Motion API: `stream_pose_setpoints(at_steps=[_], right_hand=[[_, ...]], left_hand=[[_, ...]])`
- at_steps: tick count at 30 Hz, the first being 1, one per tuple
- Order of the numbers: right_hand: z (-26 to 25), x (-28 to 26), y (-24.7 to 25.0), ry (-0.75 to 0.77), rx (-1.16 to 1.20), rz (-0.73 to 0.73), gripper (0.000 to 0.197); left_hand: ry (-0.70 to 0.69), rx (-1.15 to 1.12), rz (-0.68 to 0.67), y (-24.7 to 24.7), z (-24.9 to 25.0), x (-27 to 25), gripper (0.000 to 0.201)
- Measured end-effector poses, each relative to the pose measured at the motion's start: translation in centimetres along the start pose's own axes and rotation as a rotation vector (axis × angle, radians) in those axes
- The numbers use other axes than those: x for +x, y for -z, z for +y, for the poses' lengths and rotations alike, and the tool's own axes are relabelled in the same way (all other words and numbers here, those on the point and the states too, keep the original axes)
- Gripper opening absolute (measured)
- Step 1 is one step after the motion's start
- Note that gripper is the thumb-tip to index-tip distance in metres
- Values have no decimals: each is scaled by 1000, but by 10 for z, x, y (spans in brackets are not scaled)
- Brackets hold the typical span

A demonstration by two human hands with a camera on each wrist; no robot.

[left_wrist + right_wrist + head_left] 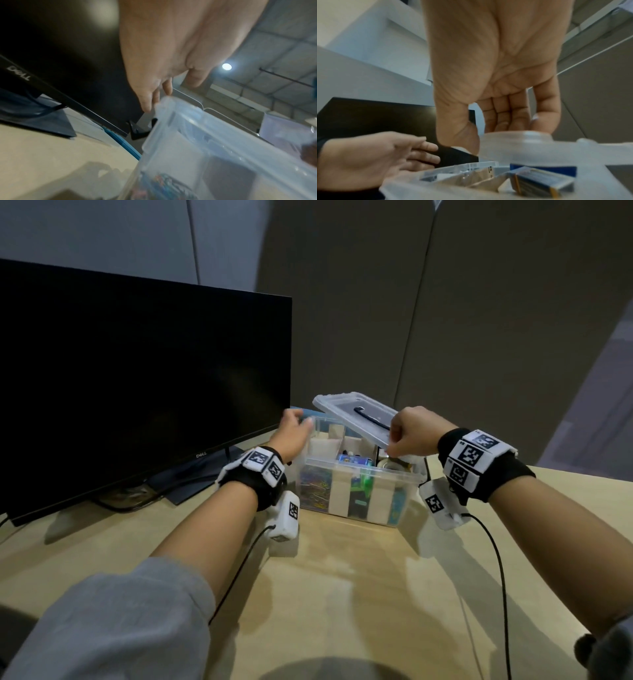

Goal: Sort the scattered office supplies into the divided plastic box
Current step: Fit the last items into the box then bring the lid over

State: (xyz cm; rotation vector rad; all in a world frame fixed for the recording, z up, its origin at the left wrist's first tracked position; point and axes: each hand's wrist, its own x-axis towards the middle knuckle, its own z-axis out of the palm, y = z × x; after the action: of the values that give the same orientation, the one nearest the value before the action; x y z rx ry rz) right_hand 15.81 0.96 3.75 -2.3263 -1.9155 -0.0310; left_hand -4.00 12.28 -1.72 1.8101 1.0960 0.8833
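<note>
On the tabletop (342, 594) the divided plastic box (356, 491) already holds sorted supplies. The right hand (409, 436) pinches the clear lid (356, 414) tilted over it; the left hand (291, 433), fingers relaxed, reaches the box's far corner. Closing looks next: level the lid, align corners, press down.

Left grip (294, 429): my forearm reaches forward, sleeve pushed up, banded wrist raised; fingers (167, 86) straight and relaxed, holding nothing. Right grip (409, 436): forearm bare, banded wrist raised; fingers (503, 116) and thumb curled in a pinch, knuckles up.
</note>
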Motion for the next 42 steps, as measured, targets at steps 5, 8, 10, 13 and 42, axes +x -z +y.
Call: stream_pose_setpoints(at_steps=[5, 8, 10, 13, 42], right_hand=[[-10, -5, 1, 111, -122, -47, 12], [-16, -7, 1, 171, -201, -82, 15], [-20, -8, -1, 195, -237, -94, 15], [-19, -8, -1, 206, -251, -121, 15], [13, 19, -31, -567, 270, 13, 26]], left_hand=[[118, -112, 164, 38, -13, 14, 33], [148, -113, 181, 50, -17, 17, 30], [135, -76, 116, 52, -18, 15, 28], [89, -35, -20, 46, -15, 8, 30], [-137, 737, -124, 17, 1, 30, 28]])
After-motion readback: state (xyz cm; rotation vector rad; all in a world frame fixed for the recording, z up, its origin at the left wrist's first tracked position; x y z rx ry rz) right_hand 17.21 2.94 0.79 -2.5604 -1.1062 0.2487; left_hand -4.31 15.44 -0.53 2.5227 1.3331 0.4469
